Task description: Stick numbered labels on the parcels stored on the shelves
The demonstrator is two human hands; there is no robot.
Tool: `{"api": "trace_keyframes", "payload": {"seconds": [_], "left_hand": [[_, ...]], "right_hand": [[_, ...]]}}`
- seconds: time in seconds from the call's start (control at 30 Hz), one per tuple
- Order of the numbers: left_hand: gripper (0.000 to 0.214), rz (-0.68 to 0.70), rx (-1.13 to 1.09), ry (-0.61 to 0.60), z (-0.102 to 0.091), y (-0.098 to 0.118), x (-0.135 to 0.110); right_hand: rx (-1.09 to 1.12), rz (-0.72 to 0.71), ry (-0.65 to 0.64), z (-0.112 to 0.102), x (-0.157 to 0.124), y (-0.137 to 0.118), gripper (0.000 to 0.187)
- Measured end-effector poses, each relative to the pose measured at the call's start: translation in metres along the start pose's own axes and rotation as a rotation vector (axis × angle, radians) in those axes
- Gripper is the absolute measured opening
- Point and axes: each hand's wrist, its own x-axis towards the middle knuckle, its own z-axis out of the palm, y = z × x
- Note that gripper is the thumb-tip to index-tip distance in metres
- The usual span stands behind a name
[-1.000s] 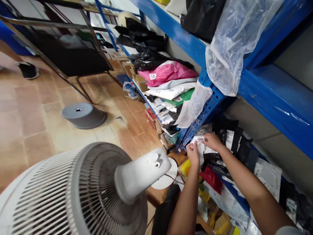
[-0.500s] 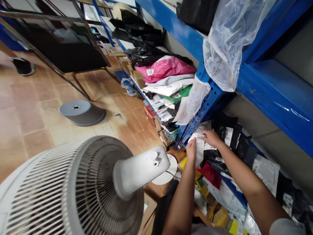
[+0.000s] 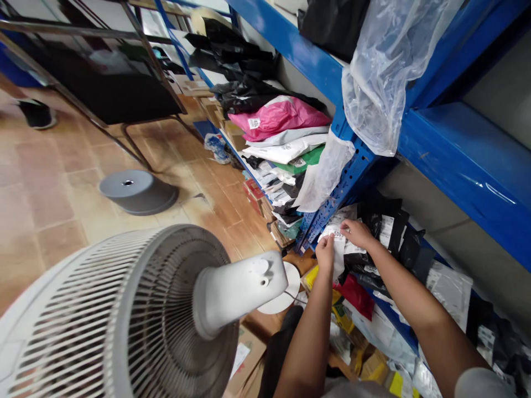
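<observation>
At the blue rack's foot, both my hands are on a white plastic parcel bag [image 3: 338, 260] with a small sticker [image 3: 338, 234] printed with a number starting 500. My left hand [image 3: 324, 253] is closed on the bag's left side, its thumb at the sticker's lower edge. My right hand [image 3: 357, 233] has its fingertips pinched together on the bag by the sticker's right end. Whether those fingers also hold the sticker is too small to tell. Black parcels [image 3: 375, 254] with white labels lie right behind the bag. Below it is a red parcel [image 3: 357, 296].
A large white fan [image 3: 166, 309] fills the lower left. Blue shelf beams [image 3: 468, 160] cross the right, with clear plastic [image 3: 385, 72] hanging from them. Stacked parcels include a pink one [image 3: 282, 117]. A grey stool [image 3: 139, 190] and a chair [image 3: 124, 83] stand on the tiled floor.
The right fingertips have shifted slightly left, and more of the sticker's number shows. The left hand stays on the bag. The whole view has drifted a little.
</observation>
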Motion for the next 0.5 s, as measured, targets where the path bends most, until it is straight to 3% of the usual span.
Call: {"api": "trace_keyframes", "payload": {"seconds": [0.17,0.5], "left_hand": [[0.050,0.027,0.031,0.009,0.0008,-0.0047,-0.0007],[0.048,0.089,-0.020,-0.088,-0.0059,-0.0068,-0.0078]], "right_hand": [[-0.024,0.005,0.025,0.0025,0.0009,-0.0015,0.014],[-0.091,-0.002,0.021,0.0048,0.0026,-0.0033,0.012]]}}
